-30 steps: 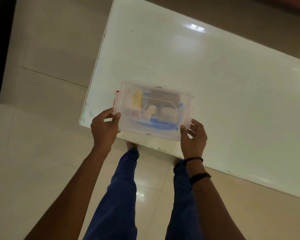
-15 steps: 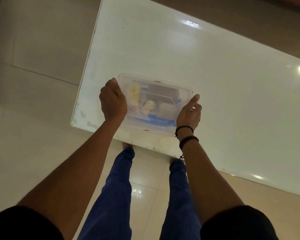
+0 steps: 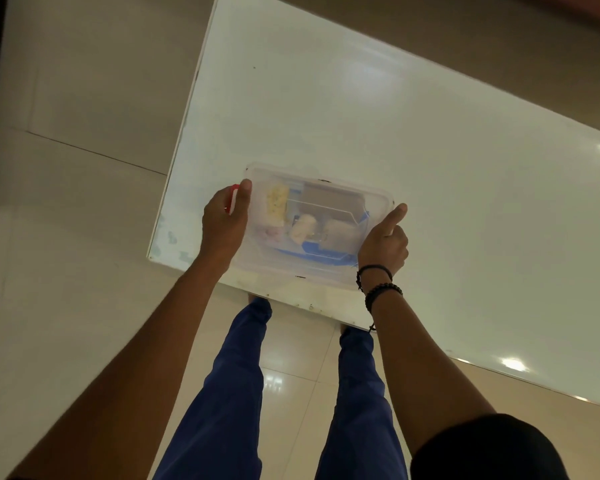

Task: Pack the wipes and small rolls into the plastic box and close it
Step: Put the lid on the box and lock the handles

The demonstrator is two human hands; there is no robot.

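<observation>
Plastic box (image 3: 312,271): 1, lidded | hand: left (image 3: 224,225), right (image 3: 383,245) gripping ends

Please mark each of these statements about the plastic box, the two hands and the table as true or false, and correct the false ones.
1. The lid is on the plastic box. True.
2. The box stands in the middle of the table. False: it stands at the near edge, close to a corner.
3. The left hand is at the end with the red latch. True.
4. The box is empty. False: small items show through the lid.
5. The right hand rests flat on the table, apart from the box. False: it is at the box's right end.
</observation>
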